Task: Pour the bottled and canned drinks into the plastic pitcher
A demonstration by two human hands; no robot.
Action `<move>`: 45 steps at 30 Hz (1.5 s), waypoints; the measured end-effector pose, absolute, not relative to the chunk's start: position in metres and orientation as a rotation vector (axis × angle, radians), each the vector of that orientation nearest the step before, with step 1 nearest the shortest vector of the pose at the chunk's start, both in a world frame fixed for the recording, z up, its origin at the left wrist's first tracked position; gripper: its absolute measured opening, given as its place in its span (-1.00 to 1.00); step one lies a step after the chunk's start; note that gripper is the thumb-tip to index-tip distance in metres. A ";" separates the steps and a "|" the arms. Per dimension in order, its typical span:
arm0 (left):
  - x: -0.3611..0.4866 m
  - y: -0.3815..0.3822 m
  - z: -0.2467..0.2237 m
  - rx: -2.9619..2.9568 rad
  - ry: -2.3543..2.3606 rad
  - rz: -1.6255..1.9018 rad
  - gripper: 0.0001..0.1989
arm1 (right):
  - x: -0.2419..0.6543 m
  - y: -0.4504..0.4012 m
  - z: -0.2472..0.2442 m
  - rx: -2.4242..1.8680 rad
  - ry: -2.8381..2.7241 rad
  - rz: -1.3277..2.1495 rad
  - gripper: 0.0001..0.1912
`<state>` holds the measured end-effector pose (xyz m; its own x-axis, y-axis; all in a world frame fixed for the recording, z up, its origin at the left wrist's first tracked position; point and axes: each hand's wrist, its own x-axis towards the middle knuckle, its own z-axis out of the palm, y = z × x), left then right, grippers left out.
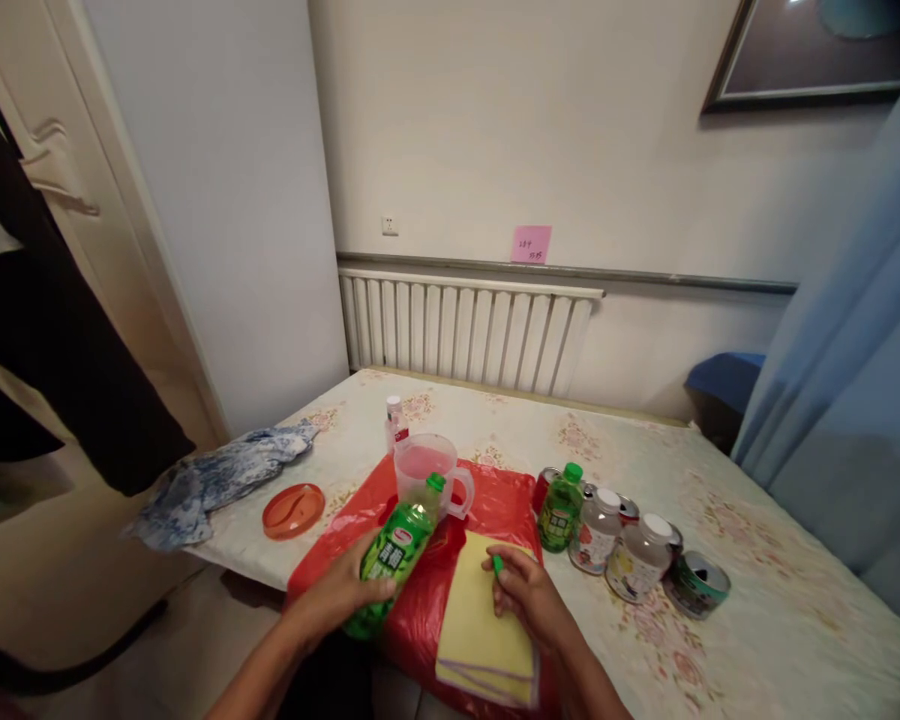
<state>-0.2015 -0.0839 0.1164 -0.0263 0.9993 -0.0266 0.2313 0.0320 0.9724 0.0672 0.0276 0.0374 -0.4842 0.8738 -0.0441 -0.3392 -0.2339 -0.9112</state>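
My left hand (349, 590) is wrapped round the lower part of a green drink bottle (397, 545), which leans to the right with its neck in front of a clear plastic pitcher (420, 460). The pitcher has a handle on its right side. Between the fingers of my right hand (529, 590) is a small green bottle cap (498, 565). That hand is over a folded yellow cloth (476, 620) with purple edging. Cloth and pitcher rest on a red plastic sheet (495, 495).
To the right stand another green bottle (561, 515), two clear labelled bottles with white caps (637, 560) and several cans (697, 585). A small bottle (395, 420) is behind the pitcher. An orange lid (293, 511) and a blue-white cloth (232, 480) lie left on the flowered tablecloth (720, 500).
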 end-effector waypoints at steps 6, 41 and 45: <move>-0.161 -0.096 0.087 1.262 1.180 1.086 -0.21 | 0.061 0.045 0.119 -0.626 -1.649 1.597 -0.68; -0.152 -0.097 0.060 1.176 1.225 1.300 -0.14 | 0.056 0.038 0.142 -0.757 -1.574 1.476 -0.46; -0.180 -0.094 0.063 1.203 1.535 1.347 -0.20 | 0.050 0.047 0.081 -0.981 -1.497 1.341 -0.53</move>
